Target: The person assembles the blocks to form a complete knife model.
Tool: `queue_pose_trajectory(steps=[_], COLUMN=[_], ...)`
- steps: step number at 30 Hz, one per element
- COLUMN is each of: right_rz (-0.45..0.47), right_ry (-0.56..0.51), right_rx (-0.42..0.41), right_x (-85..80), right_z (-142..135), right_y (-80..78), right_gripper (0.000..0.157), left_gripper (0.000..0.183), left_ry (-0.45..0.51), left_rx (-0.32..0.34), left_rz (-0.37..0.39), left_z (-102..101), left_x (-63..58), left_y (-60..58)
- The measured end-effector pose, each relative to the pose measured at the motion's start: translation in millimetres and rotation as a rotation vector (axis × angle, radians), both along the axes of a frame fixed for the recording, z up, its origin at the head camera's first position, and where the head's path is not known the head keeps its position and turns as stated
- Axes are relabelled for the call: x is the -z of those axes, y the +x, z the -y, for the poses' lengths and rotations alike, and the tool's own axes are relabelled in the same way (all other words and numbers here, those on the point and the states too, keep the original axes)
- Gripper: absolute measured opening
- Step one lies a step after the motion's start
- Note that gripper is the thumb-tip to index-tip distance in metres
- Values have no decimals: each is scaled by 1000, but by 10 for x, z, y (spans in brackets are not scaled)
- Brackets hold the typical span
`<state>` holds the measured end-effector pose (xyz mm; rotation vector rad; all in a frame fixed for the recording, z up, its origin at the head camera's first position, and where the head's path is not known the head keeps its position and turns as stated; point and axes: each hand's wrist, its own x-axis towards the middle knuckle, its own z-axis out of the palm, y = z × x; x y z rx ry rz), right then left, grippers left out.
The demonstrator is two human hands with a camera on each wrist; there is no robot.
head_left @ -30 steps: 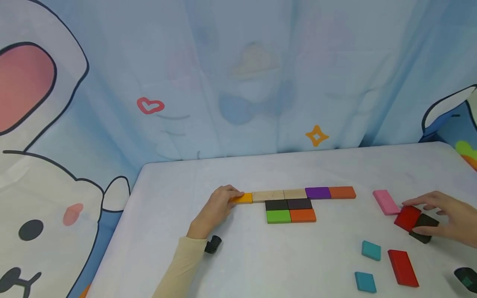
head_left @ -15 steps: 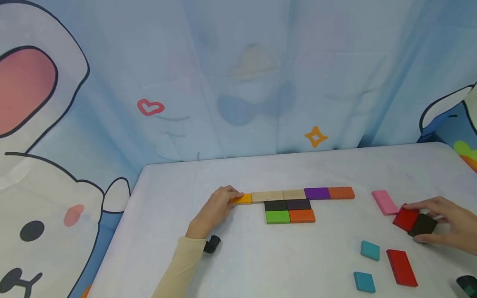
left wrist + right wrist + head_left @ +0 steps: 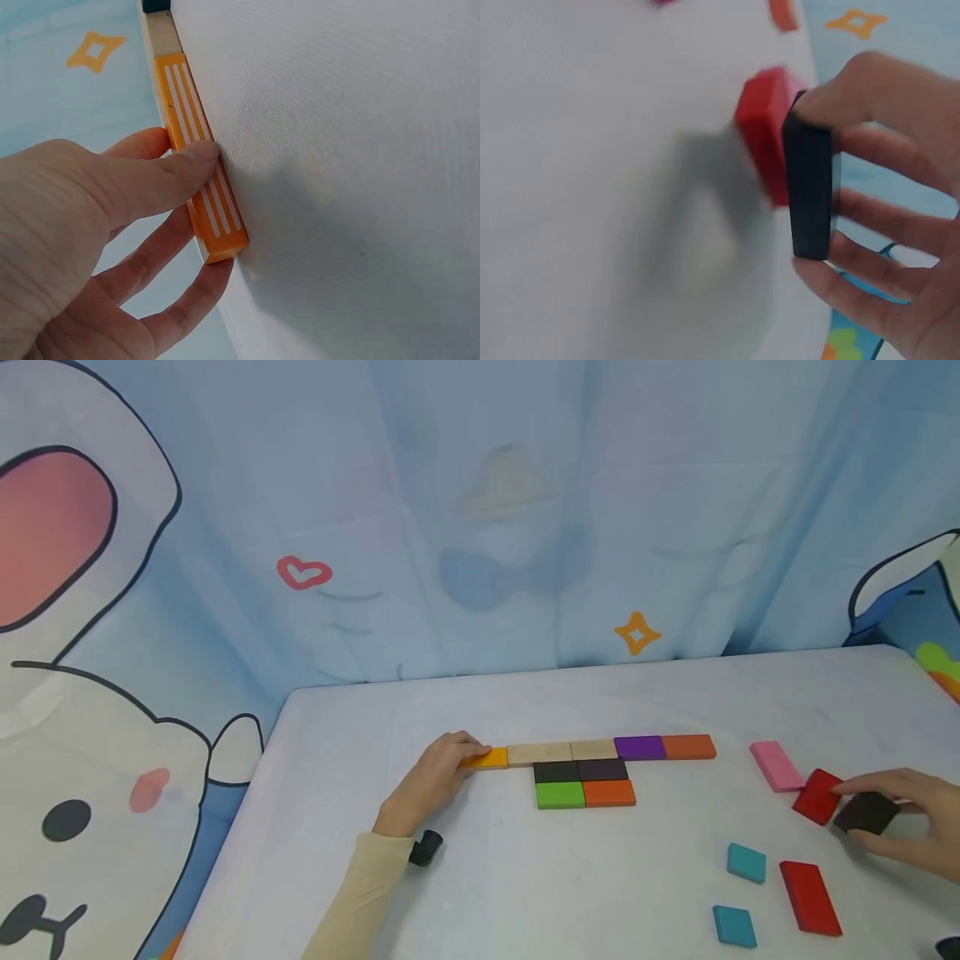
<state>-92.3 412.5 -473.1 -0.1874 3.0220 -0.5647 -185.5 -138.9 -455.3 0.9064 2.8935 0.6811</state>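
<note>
At the left end of a row of flat blocks, my left hand grips an orange-yellow block. Its white stripes show on the orange block in the left wrist view, where the thumb lies on one face and fingertips are behind and at the near end. On the right, my right hand pinches a black block between thumb and fingers, tilted over the table. A red block lies just left of it. The black block appears edge-on in the right wrist view.
The row continues with wooden blocks, a purple block and an orange-brown block. Two dark blocks, a green block and an orange block adjoin below. Pink, teal and long red blocks lie rightward.
My right hand has lifted the black block and drawn it right and slightly nearer, away from the red block. The left hand stays on the orange-yellow block.
</note>
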Motion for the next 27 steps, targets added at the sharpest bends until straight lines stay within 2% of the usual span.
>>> queue_pose_trajectory(steps=[4,7,13,17,21,27], right_rz=[-64,-81,-84,-112,-94,6], right_ry=[-46,-89,-233,-315,-292,-166], right_rx=[-46,-95,-281,-373,-361,-288], right_x=[-175,-274,-409,-438,-429,-299], right_z=[227,489,1095,1352,1430,1346], right_y=[-28,-82,-231,-306,-358,-381], right_gripper=[49,45,40,38,35,31], left_gripper=[37,37,37,37,38,39], left_ry=[7,9,8,11,18,6], left_rx=[-1,-7,-14,-9,-2,-9], left_rz=[0,4,12,12,10,5], left_z=[-3,-3,-13,-24,-29,1], left_x=[-4,-8,-9,1,13,12], left_y=[0,3,6,-4,-10,-4])
